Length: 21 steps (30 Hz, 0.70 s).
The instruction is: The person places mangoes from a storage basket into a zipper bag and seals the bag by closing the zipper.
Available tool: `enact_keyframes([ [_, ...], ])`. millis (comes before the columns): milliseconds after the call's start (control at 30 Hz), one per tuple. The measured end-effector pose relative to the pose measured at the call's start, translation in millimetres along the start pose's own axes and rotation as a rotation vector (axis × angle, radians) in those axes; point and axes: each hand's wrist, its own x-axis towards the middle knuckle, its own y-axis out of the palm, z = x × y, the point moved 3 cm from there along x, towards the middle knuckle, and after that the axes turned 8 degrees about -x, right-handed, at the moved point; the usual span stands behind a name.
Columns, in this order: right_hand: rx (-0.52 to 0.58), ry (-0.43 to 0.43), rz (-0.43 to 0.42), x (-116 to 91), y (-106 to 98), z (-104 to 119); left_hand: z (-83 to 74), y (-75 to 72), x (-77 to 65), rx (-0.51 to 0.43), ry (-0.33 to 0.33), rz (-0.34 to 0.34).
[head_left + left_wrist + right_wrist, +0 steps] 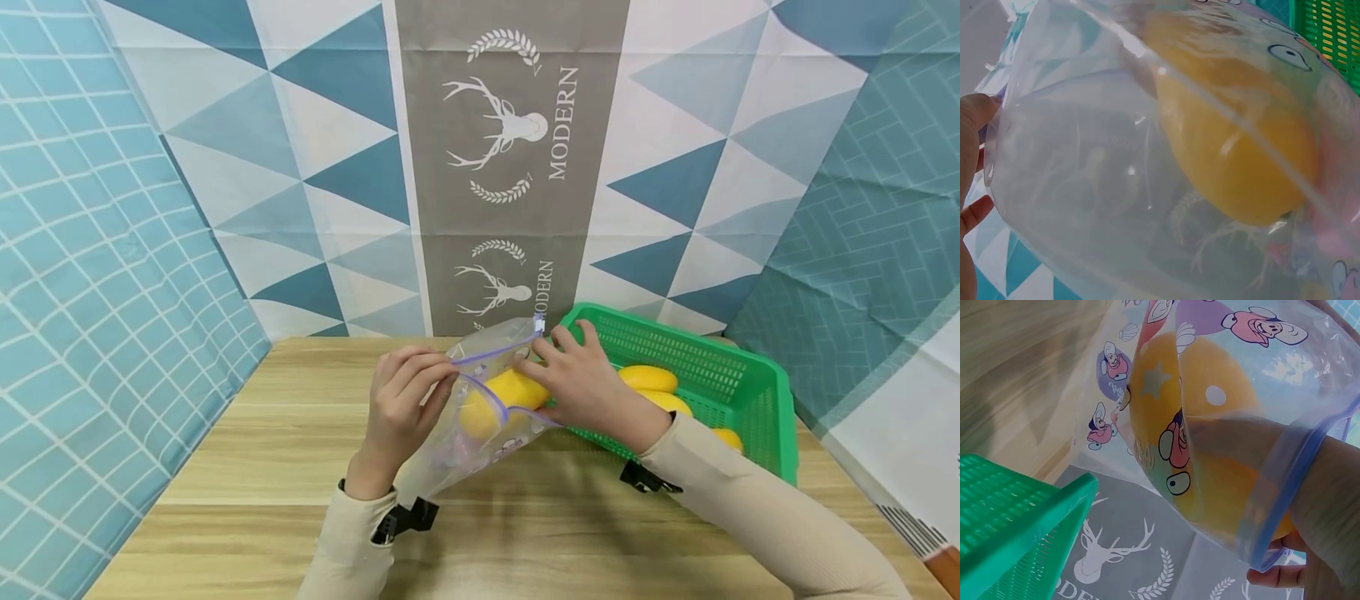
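A clear zip bag (457, 446) printed with cartoon figures is held above the wooden table (247, 467). A yellow fruit (498, 396) lies in its mouth. My left hand (401, 400) pinches the bag's purple zip edge on the near side. My right hand (581, 375) reaches into the mouth and grips the fruit, with the rim wrapped around it. The left wrist view shows the fruit (1235, 144) through the bag's plastic (1085, 187), with my left fingers (972, 119) at the edge. In the right wrist view the bag (1310, 450) encloses the fruit (1210, 425) and my right hand (1329, 506).
A green plastic basket (765, 392) stands on the table at the right, just behind my right hand, with more yellow fruits (648, 377) in it. Its corner (1016, 519) shows in the right wrist view. Patterned cloth backdrops close off the back and both sides.
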Motion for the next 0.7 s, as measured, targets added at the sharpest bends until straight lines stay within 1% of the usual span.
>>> enact_keyframes([
  [467, -0.001, 0.0, 0.001, -0.8, -2.0, -3.1, 0.3, 0.1, -0.1, 0.001, 0.004, 0.003],
  [567, -0.001, -0.006, -0.008, -1.1, -1.4, -3.4, 0.5, 0.3, 0.0, 0.005, 0.007, 0.005],
  [700, 0.012, -0.002, -0.043, -0.9, -0.6, -4.3, 1.1, 0.6, 0.5, 0.011, 0.007, 0.005],
])
